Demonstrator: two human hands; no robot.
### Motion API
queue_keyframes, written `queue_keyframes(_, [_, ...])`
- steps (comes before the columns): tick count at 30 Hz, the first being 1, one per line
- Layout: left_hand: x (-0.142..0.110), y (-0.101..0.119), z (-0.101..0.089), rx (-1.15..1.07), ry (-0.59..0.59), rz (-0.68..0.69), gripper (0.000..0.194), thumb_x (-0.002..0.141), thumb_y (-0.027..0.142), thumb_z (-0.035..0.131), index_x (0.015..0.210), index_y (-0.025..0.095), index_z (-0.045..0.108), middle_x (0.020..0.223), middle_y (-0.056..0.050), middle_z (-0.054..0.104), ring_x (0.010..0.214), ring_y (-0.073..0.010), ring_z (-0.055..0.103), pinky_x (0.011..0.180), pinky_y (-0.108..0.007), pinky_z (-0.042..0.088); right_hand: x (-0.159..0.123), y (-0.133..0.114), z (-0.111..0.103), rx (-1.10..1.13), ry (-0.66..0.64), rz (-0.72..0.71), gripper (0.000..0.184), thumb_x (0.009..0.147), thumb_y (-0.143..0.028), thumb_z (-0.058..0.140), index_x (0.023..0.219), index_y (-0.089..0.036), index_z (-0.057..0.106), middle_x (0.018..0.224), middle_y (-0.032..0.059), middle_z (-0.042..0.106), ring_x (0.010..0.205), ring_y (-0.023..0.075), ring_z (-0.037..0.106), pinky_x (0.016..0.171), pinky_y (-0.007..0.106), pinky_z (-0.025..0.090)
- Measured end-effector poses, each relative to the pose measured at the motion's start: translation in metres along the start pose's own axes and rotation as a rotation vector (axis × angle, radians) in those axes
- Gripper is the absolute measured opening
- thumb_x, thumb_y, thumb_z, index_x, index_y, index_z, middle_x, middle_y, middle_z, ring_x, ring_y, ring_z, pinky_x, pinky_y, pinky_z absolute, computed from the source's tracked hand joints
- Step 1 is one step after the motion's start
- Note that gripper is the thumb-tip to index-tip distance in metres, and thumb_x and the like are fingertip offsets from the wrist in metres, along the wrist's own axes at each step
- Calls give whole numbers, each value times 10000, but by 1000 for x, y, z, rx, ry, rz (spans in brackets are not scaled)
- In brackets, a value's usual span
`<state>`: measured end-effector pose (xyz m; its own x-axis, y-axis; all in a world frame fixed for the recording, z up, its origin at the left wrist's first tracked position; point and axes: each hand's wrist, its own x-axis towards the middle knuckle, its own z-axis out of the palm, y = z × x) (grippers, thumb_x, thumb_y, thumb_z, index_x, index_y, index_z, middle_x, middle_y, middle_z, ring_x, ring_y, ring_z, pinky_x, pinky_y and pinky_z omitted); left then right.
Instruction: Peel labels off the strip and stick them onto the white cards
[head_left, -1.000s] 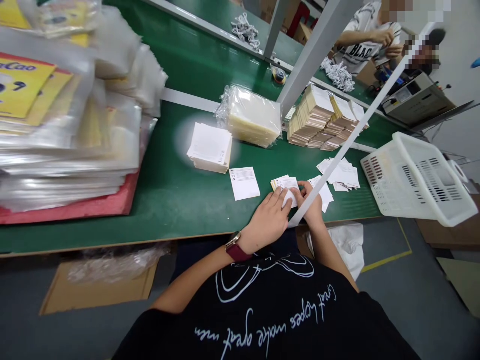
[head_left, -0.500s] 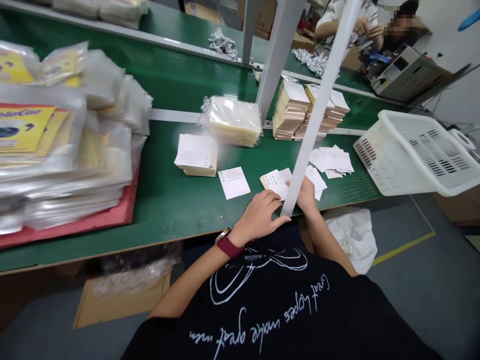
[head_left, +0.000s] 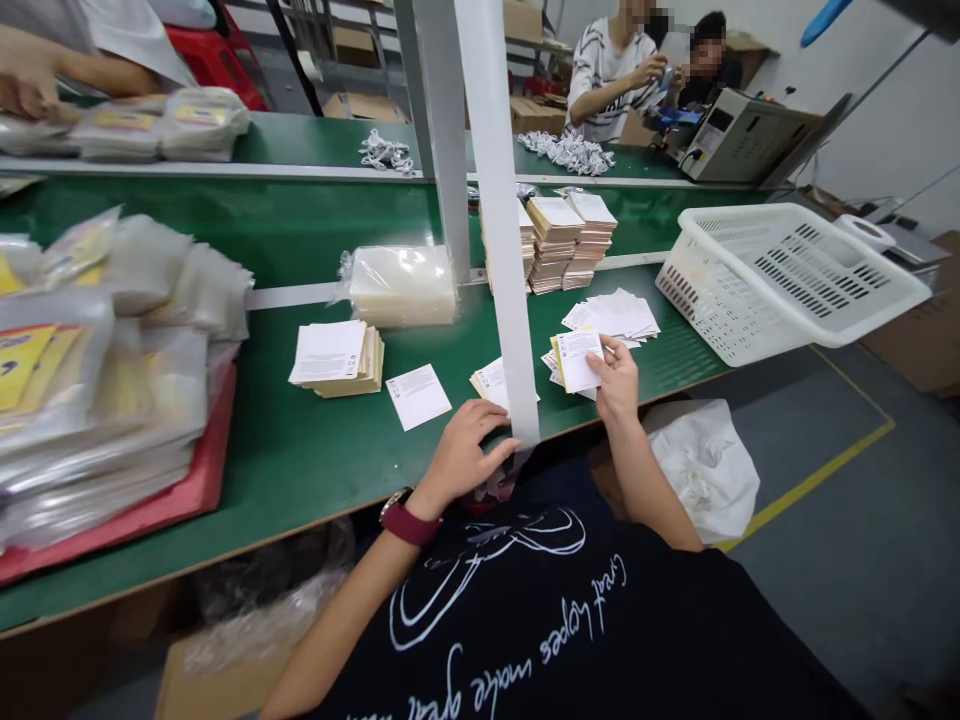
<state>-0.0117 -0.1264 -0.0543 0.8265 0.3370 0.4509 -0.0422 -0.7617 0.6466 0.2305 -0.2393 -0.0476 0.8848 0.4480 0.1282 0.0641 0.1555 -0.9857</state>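
My right hand (head_left: pixel 619 378) pinches a small white printed card (head_left: pixel 577 360) with a yellow edge, held just above the green table (head_left: pixel 315 450). Resting on the table near its front edge, my left hand (head_left: pixel 465 452) has its fingers curled beside a small pile of cards (head_left: pixel 489 381), partly hidden by a white post (head_left: pixel 499 220). A loose white card (head_left: pixel 418 396) lies to the left. Beyond that card a stack of cards (head_left: pixel 334 356) sits on the table. More loose white cards (head_left: pixel 615 315) lie past my right hand.
A white plastic basket (head_left: pixel 787 275) stands at the right table end. Tall card stacks (head_left: pixel 570 240) and a bagged bundle (head_left: pixel 401 285) sit behind. Piled plastic-wrapped packs (head_left: pixel 97 370) on a red board fill the left. Other people work across the far table.
My right hand has lifted a card off the pile and moved right of the post. My left hand stays by the pile. The view has swung up and to the right.
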Motion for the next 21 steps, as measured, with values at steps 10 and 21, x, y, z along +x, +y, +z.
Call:
queue_keyframes(10, [27, 27, 12, -341, 68, -373, 318, 865, 347, 574, 601, 176, 525, 624, -5, 581, 616, -140, 551, 595, -281, 454, -13, -12, -19, -849, -140, -333, 482, 823, -402, 645, 1254, -198, 572, 1389, 166, 544, 1334, 340, 438, 1114, 570, 309])
queue_keyframes(21, [126, 49, -100, -864, 589, -512, 233, 903, 205, 557, 692, 205, 459, 555, 57, 488, 466, -73, 474, 441, -204, 430, -101, -28, 32, 5, -1020, 354, 382, 780, -475, 735, 996, -162, 700, 822, 63, 764, 719, 198, 700, 725, 360, 578])
